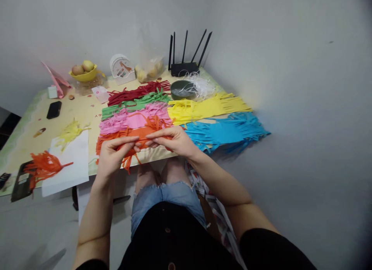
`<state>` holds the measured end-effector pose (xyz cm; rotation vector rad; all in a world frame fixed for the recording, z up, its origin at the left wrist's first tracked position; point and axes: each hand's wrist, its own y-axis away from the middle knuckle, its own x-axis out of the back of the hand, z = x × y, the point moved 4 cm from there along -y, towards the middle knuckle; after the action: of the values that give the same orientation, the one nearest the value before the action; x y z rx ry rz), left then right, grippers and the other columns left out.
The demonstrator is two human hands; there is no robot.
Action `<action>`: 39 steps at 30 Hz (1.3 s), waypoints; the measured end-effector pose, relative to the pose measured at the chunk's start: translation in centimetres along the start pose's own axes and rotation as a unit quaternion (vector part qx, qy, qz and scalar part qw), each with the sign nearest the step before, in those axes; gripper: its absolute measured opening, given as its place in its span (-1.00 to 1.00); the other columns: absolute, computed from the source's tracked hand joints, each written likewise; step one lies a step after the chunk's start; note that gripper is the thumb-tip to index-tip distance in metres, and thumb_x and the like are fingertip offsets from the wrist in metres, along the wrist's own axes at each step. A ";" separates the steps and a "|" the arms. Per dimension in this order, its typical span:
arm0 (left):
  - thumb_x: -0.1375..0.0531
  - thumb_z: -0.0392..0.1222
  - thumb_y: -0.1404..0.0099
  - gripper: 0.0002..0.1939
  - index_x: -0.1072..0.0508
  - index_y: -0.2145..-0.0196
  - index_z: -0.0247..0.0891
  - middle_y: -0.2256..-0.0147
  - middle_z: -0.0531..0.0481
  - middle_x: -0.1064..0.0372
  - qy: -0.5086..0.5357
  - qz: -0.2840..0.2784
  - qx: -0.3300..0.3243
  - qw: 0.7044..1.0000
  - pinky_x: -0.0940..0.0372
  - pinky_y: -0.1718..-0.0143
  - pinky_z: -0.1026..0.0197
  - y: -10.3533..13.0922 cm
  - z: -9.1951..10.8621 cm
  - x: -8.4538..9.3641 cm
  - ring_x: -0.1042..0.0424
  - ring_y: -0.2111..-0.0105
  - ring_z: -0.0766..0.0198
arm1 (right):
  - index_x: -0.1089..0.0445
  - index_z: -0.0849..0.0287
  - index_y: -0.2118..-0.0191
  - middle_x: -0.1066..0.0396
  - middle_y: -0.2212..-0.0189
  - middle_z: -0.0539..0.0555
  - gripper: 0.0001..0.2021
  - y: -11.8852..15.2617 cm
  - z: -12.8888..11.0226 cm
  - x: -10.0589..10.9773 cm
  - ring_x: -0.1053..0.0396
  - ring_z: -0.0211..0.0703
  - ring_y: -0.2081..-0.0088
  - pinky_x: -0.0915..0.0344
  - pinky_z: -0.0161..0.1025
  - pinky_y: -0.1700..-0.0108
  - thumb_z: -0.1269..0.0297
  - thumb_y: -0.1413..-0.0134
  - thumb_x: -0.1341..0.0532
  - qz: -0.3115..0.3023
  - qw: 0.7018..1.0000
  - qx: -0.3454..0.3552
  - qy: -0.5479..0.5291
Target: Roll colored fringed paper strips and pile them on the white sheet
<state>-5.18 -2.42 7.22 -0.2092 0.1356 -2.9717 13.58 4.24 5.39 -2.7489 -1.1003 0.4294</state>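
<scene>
My left hand [114, 153] and my right hand [173, 141] meet over the table's front edge, each pinching orange fringed paper [143, 133] between thumb and fingers. Loose orange strips hang below and stick up behind the fingers. More orange fringed paper lies beneath, so where the held piece ends I cannot tell. Behind it are stacked rows of pink [133, 119], green [136, 102] and dark red fringed paper [136, 92]. Yellow fringed paper [207, 108] and blue fringed paper [228, 130] lie to the right. An orange tassel [48, 165] with a twisted stem and a yellow tassel [71, 131] lie left.
A white sheet [78, 161] lies partly under both tassels. Phones [54, 110] [21, 181] rest on the left. At the back stand a yellow fruit bowl [83, 74], a white holder [123, 70], a router [184, 68] and a dark bowl [183, 90] beside white string [205, 87]. A wall borders the right.
</scene>
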 end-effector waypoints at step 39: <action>-0.25 -0.44 -0.28 -0.72 -0.53 0.11 -0.15 0.24 0.01 -0.63 -0.419 0.073 -0.501 0.754 -0.14 -0.23 -0.06 0.8 -0.5 -2.2 -0.56 0.07 0.16 | -0.47 0.25 0.39 -0.49 0.59 -0.03 -0.61 -0.1 2.9 -1.2 -0.40 -0.35 0.53 -0.32 -0.39 0.39 0.02 0.14 -0.49 -0.009 0.982 -0.151 -0.117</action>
<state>-2.95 -2.83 6.30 -1.4789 1.4748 -2.0237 11.76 3.60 2.92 -3.0041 -1.3446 0.6484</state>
